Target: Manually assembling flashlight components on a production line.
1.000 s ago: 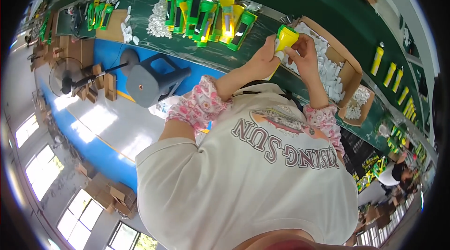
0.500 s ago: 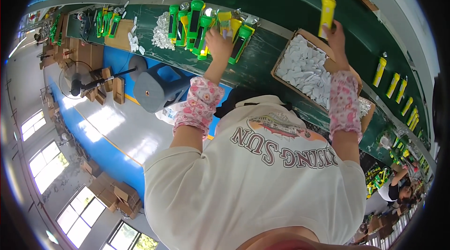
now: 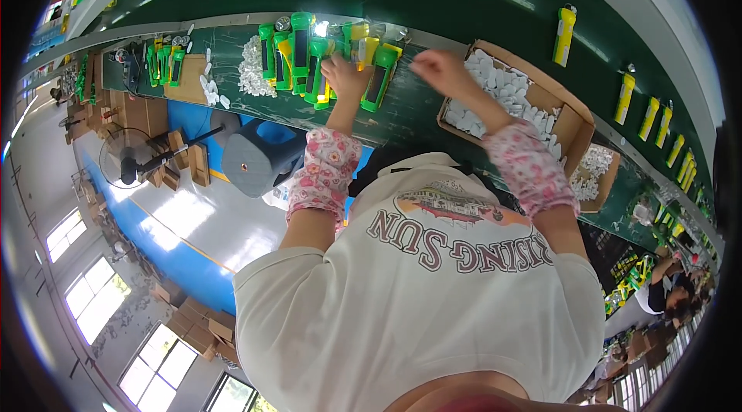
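A row of green flashlights (image 3: 301, 45) with dark panels lies on the dark green bench, some yellow ones (image 3: 368, 50) among them. My left hand (image 3: 345, 78) is over the middle of this row, its fingers curled onto a green flashlight (image 3: 315, 72). One lamp beyond the hand shines brightly. Right of the row, my right hand (image 3: 439, 70) hovers above the bench with loosely bent fingers and nothing visible in them. Another green flashlight (image 3: 379, 80) lies between the hands. A single yellow flashlight (image 3: 565, 37) rests on the green belt at the far right.
A cardboard box (image 3: 576, 114) of white oval pieces (image 3: 495, 87) stands under my right forearm; a smaller box (image 3: 597, 172) sits beside it. Small clear parts (image 3: 255, 68) are heaped at left. More yellow flashlights (image 3: 624, 99) line the belt. A stool (image 3: 259, 157) and fan (image 3: 127, 161) stand left.
My right hand has let go of the yellow flashlight, which now lies on the belt, and has swung left toward the row. My left hand stays at the green flashlights.
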